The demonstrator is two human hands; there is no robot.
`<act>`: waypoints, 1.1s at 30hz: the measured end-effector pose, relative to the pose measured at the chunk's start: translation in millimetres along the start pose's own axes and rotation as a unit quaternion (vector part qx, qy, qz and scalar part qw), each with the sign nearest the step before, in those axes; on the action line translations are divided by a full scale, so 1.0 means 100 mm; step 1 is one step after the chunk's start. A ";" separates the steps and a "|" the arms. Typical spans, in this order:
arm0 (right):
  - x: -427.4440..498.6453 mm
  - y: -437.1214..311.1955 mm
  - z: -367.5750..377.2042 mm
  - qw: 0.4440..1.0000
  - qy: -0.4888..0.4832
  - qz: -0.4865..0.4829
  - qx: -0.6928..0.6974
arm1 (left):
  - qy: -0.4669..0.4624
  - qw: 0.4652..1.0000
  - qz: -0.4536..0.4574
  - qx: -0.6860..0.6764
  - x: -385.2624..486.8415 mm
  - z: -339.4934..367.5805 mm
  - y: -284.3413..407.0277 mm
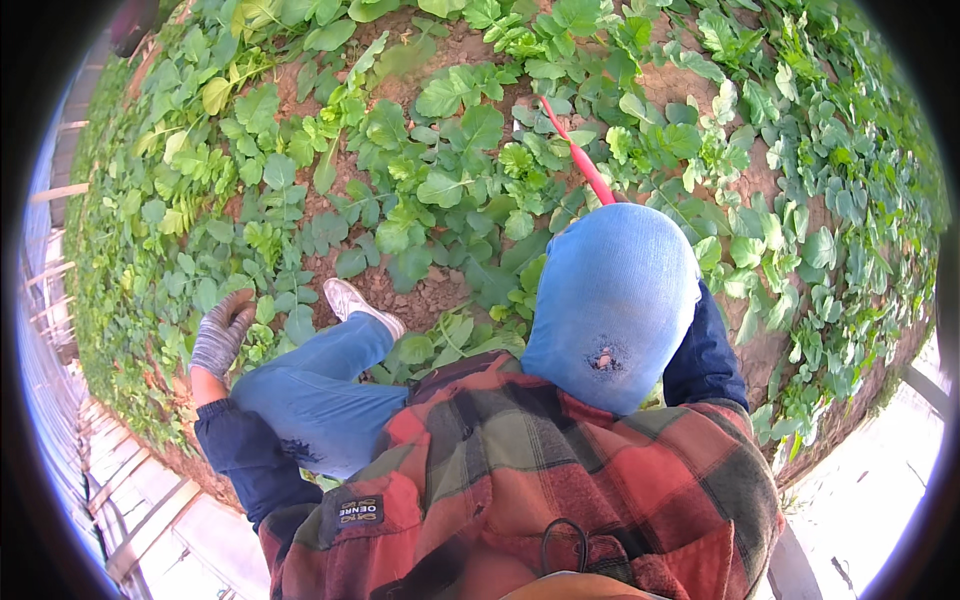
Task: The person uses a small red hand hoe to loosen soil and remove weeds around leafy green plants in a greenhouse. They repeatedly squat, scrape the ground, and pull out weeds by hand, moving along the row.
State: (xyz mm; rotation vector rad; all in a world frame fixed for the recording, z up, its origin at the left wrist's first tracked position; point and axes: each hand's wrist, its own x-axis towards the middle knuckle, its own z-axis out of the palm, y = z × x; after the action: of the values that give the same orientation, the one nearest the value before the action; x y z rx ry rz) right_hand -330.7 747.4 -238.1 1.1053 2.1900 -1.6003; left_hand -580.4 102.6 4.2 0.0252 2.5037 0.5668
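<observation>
On the left, my left hand (223,330), in a grey knit glove with darker fingers, hangs beside leafy green plants (259,311), its fingers loosely curved and nothing visible in them. My right hand is hidden behind my raised knee in blue jeans (619,285). From beyond that knee a red-handled tool (589,169) extends up and left, its thin red neck ending among the leaves. Foliage covers the tool's far end, so its kind cannot be told. Broad-leaved seedlings (465,139) stand between my left shoe and the tool.
Bare reddish soil (427,296) shows between the plants near my pale shoe (360,304). Dense leafy rows extend on both sides. At the far left are slats (146,525) and a bluish, sheet-like wall; a pale strip of ground lies at the lower right.
</observation>
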 end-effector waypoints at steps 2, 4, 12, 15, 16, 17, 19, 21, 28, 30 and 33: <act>0.02 0.00 0.12 0.999 0.005 -0.012 0.031 | -0.007 1.000 0.013 -0.006 0.01 -0.01 0.02; 0.02 0.01 0.21 0.996 0.004 -0.009 0.090 | -0.007 0.999 0.027 -0.026 0.02 0.00 0.02; -0.08 0.07 0.39 0.941 -0.007 0.005 0.338 | -0.008 1.000 0.024 -0.005 0.03 0.00 -0.08; -0.06 0.11 0.41 0.926 -0.005 0.001 0.378 | -0.009 1.000 0.016 0.000 0.02 -0.01 -0.11; -0.05 0.12 0.41 0.923 -0.001 -0.003 0.385 | -0.004 1.000 0.015 -0.002 0.01 -0.01 -0.11; -0.03 0.14 0.40 0.922 0.007 -0.009 0.387 | -0.003 1.000 0.013 -0.008 0.01 -0.01 -0.12; 0.01 0.17 0.36 0.926 0.028 -0.023 0.376 | 0.002 1.000 0.019 -0.006 0.00 -0.01 -0.12; 0.07 0.16 0.29 0.941 0.063 -0.044 0.331 | -0.005 1.000 0.012 0.004 0.00 -0.01 -0.12; 0.70 -0.37 0.02 0.987 0.144 -0.034 -0.057 | -0.011 1.000 0.013 0.005 0.02 0.00 -0.05; 1.01 -0.54 0.04 0.973 0.157 -0.070 -0.156 | -0.006 1.000 0.012 0.000 0.02 0.00 -0.03; 1.50 -0.70 0.15 0.977 0.161 -0.049 -0.133 | -0.023 0.999 -0.021 -0.013 0.03 0.00 -0.01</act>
State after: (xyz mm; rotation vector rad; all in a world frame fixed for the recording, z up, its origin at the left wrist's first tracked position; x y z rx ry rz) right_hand -486.3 791.3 -277.7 1.2621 2.6075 -1.1765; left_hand -583.3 102.2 2.3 -0.0234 2.4467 0.5748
